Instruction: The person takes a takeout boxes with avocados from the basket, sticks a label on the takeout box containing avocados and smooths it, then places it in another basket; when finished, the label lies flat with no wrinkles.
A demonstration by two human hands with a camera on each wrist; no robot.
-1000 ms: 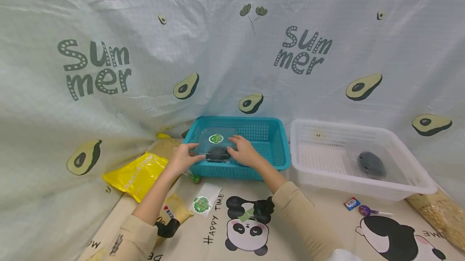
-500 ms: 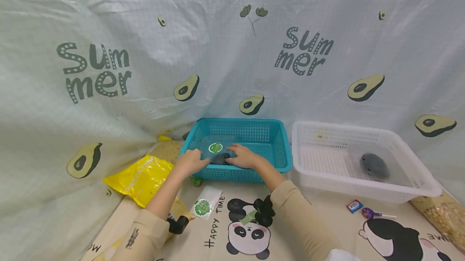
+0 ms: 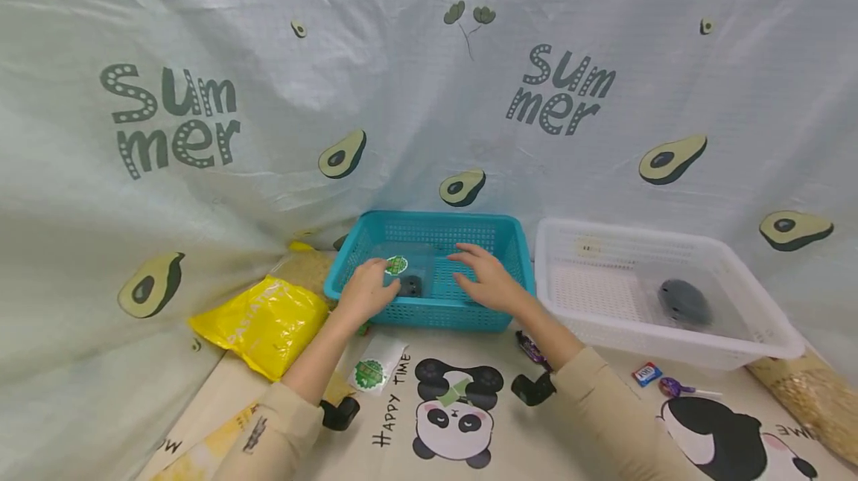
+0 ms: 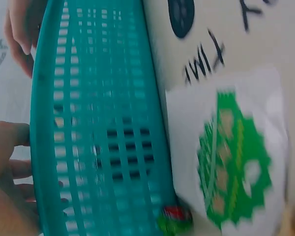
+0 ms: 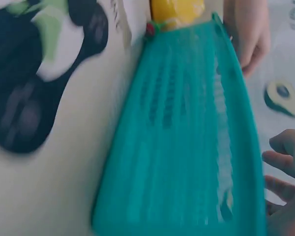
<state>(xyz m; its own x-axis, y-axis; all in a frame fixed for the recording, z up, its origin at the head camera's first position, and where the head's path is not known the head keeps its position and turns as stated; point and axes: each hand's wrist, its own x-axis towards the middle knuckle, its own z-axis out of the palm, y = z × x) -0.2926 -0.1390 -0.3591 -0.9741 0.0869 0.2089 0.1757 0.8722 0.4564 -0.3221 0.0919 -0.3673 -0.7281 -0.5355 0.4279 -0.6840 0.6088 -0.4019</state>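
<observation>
A clear plastic box (image 3: 418, 252) with a round green sticker (image 3: 396, 265) sits in the left part of the teal basket (image 3: 436, 313). Inside the box shows a dark rounded thing with small holes (image 3: 410, 286). My left hand (image 3: 365, 291) reaches over the basket's left front, thumb and fingers extended beside the box and partly covering it. Over the basket's right half, my right hand (image 3: 489, 280) has spread fingers and holds nothing. The left wrist view shows left-hand fingers (image 4: 19, 169) behind the basket rim; the right wrist view shows right-hand fingers (image 5: 285, 167) apart.
To the right stands a white basket (image 3: 603, 328) with a dark oval thing (image 3: 685, 301) under clear plastic. Yellow bags (image 3: 268, 325) lie left. In front are a white packet (image 3: 378, 365), a wrapped candy (image 3: 646, 374) and a lollipop (image 3: 672, 387). A bag of grains (image 3: 814, 392) lies far right.
The clear box has gone down from near the basket's rim into the basket. My right hand has let go and moved right; the left hand has shifted slightly right.
</observation>
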